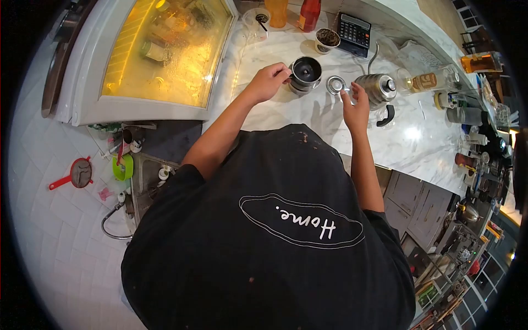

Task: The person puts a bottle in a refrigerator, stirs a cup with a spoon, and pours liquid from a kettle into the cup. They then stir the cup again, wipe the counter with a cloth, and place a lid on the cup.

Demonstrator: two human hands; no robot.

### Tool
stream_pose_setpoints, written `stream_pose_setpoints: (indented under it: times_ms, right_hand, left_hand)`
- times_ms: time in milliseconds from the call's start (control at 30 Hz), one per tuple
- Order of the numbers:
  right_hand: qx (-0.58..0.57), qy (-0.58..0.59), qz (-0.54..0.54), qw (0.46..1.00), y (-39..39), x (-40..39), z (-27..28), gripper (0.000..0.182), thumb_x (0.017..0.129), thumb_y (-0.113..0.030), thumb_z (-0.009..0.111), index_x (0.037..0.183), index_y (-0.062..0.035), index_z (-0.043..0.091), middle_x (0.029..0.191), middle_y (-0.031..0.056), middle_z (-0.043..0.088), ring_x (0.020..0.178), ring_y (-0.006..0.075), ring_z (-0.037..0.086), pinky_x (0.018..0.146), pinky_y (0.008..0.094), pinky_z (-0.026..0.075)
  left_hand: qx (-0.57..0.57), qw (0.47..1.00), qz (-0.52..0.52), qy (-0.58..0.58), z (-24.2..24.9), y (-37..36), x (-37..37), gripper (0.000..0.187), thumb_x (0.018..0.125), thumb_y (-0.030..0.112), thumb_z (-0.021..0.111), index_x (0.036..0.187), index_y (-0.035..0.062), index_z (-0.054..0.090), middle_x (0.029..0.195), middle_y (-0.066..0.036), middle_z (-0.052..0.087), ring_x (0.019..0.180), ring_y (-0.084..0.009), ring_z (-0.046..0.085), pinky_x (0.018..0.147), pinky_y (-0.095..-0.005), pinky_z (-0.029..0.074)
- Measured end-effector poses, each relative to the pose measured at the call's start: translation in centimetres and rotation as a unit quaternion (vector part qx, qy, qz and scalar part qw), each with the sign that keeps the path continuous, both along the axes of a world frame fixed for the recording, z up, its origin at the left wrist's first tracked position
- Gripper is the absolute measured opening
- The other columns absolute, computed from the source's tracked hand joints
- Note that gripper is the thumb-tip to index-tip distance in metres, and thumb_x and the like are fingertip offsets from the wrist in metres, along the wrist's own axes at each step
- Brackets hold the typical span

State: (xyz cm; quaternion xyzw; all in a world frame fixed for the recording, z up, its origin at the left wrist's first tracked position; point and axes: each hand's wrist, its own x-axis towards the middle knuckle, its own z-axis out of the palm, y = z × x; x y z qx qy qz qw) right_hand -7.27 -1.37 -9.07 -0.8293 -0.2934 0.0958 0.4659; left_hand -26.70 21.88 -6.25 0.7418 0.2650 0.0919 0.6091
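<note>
Two hands at work over a marble counter (434, 159), seen from above. To do this step well, it seems best to let one hand steady and the other place: hold the cup (306, 75) upright by its side grip, without pressing down or twisting, and handle the lid (335, 85) by its rim, level and clear of the kettle (378, 89), whose black handle points towards the counter's near edge and could catch your wrist. Your left hand (267, 82) is curled closed, thumb and forefinger pinched on the grip at the cup's left side. Your right hand (356, 107) is partly spread, its thumb apart from the fingers, with the thumb tip at the lid's near rim; whether it clasps the lid or only touches it cannot be told from this angle. The two hands are well apart, with cup and lid between them. The cup, black inside with a metal rim, stands inward from the counter's left end, between its near and far edges; the lid is just to its right, and the kettle is beyond the lid. A tub (327, 39) of dark matter and a calculator (353, 35) lie nearer the far edge, probably out of your way.
</note>
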Motion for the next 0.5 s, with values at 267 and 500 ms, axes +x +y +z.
stream_pose_setpoints:
  times_ms: [267, 500]
  right_hand:
    - [0.010, 0.020, -0.024, 0.999, -0.8, -0.1, 1.1, 0.051, 0.095, -0.028, 0.075, 0.137, -0.0047, 0.061, 0.133, 0.0183, 0.065, 0.121, 0.0330, 0.063, 0.103, 0.0430, 0.049]
    - [0.039, 0.039, -0.034, 0.998, -0.2, -0.3, 2.1, 0.047, 0.093, -0.025, 0.075, 0.133, -0.0047, 0.064, 0.130, 0.0220, 0.066, 0.120, 0.0357, 0.064, 0.103, 0.0444, 0.049]
  left_hand:
    - [-0.026, 0.999, -0.008, -0.038, 3.0, -0.1, 0.7, 0.025, 0.109, 0.024, 0.053, 0.101, 0.0020, 0.063, 0.098, -0.002, 0.066, 0.099, -0.0143, 0.067, 0.094, -0.0306, 0.049]
    - [-0.019, 0.997, 0.001, -0.071, -0.3, 0.1, 0.6, 0.026, 0.105, 0.026, 0.058, 0.097, 0.0022, 0.066, 0.092, -0.005, 0.072, 0.091, -0.0136, 0.066, 0.087, -0.0298, 0.050]
